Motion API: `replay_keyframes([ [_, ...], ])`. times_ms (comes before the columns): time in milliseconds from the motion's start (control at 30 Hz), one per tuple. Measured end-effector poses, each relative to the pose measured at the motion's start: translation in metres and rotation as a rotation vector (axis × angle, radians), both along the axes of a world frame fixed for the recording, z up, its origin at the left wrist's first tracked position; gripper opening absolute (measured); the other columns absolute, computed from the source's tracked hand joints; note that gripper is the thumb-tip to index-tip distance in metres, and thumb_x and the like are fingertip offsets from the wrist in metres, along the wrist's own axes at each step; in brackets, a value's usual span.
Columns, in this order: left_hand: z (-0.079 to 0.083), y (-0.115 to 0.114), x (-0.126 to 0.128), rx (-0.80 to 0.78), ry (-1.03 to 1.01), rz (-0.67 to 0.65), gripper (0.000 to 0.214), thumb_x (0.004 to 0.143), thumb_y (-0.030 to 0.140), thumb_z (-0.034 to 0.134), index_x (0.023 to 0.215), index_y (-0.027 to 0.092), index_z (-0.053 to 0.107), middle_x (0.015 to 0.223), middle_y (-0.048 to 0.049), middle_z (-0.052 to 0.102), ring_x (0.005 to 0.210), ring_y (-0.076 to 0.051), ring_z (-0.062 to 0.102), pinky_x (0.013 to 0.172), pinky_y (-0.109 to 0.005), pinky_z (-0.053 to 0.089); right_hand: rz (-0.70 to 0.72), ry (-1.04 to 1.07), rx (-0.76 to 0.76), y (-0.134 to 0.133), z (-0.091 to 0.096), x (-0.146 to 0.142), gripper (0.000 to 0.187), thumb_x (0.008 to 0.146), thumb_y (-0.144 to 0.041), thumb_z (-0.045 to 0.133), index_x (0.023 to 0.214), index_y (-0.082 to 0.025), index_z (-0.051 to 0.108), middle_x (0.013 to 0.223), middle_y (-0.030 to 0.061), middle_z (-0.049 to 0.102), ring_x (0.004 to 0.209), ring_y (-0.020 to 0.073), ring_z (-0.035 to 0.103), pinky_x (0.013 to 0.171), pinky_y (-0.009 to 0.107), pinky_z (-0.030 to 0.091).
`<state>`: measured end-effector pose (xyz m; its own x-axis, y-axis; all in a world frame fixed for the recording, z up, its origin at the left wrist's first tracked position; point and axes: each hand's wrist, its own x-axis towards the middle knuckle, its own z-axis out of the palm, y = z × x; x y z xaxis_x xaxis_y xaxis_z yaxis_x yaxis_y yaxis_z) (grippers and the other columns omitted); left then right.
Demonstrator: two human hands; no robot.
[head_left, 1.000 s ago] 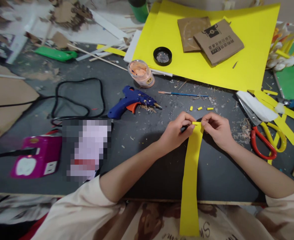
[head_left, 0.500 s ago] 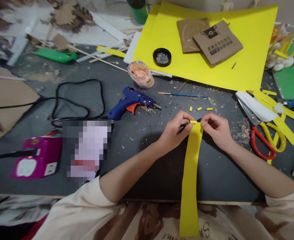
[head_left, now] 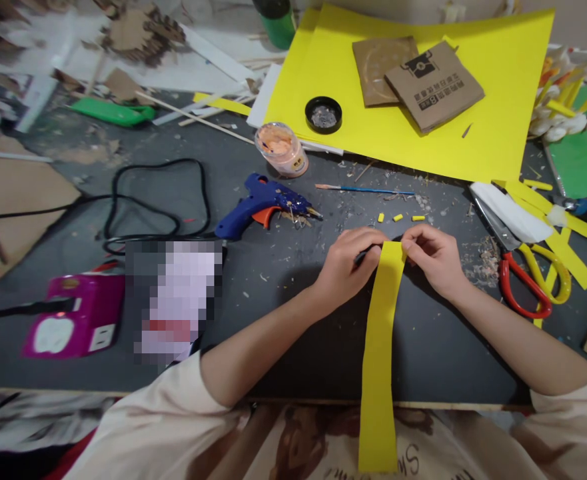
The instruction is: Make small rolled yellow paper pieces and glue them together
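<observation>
A long yellow paper strip [head_left: 380,347] runs from the dark table top down over its near edge. My left hand [head_left: 347,267] and my right hand [head_left: 433,257] both pinch the strip's far end, fingers closed on it from either side. A thin dark stick shows under my left fingers. Three small yellow rolled bits [head_left: 398,217] lie just beyond my hands.
A blue glue gun [head_left: 263,203] with black cord lies left of my hands, beside a jar of orange stuff [head_left: 280,147] and a thin brush [head_left: 366,189]. Red and yellow scissors [head_left: 528,277] lie right. Large yellow sheet [head_left: 503,120] with cardboard pieces lies behind. A pink box [head_left: 73,323] sits at left.
The small roll at the strip's far end has flattened out; the end now lies flat between my fingers. My hands have barely shifted.
</observation>
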<state>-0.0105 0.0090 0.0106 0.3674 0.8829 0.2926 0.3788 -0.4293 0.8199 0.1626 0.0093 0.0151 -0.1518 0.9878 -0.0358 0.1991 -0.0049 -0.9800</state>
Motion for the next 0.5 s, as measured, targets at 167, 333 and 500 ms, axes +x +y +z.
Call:
replay_keyframes([
  [167,0.0022,-0.0025,-0.0028,-0.052,-0.143,-0.1,0.023,0.09,0.026,0.046,0.103,0.018,0.062,0.104,-0.0086,0.069,0.1,-0.018,0.062,0.09,-0.034,0.047,-0.046,0.037,0.002,0.0008,0.0012,-0.0006,0.019,0.079,-0.034,0.06,0.069,-0.019,0.055,0.057,-0.0043,0.05,0.049,0.0076,0.044,0.048,0.022,0.036],
  [333,-0.0006,-0.0011,-0.0046,-0.031,-0.155,-0.205,0.033,0.089,0.029,0.047,0.12,0.02,0.056,0.117,-0.0109,0.063,0.109,-0.019,0.058,0.094,-0.037,0.046,-0.093,0.074,0.0,0.0002,0.0007,-0.0012,0.02,0.079,-0.037,0.061,0.072,-0.019,0.056,0.059,-0.0042,0.051,0.049,0.0079,0.046,0.048,0.022,0.038],
  [500,-0.0017,-0.0032,-0.0031,0.123,-0.037,-0.235,0.044,0.086,0.027,0.048,0.13,0.02,0.047,0.119,-0.013,0.059,0.11,-0.022,0.057,0.094,-0.038,0.045,-0.09,0.054,0.031,-0.0012,-0.0011,-0.001,0.013,0.081,-0.028,0.057,0.072,-0.019,0.055,0.059,-0.0047,0.05,0.05,0.0072,0.046,0.05,0.022,0.037],
])
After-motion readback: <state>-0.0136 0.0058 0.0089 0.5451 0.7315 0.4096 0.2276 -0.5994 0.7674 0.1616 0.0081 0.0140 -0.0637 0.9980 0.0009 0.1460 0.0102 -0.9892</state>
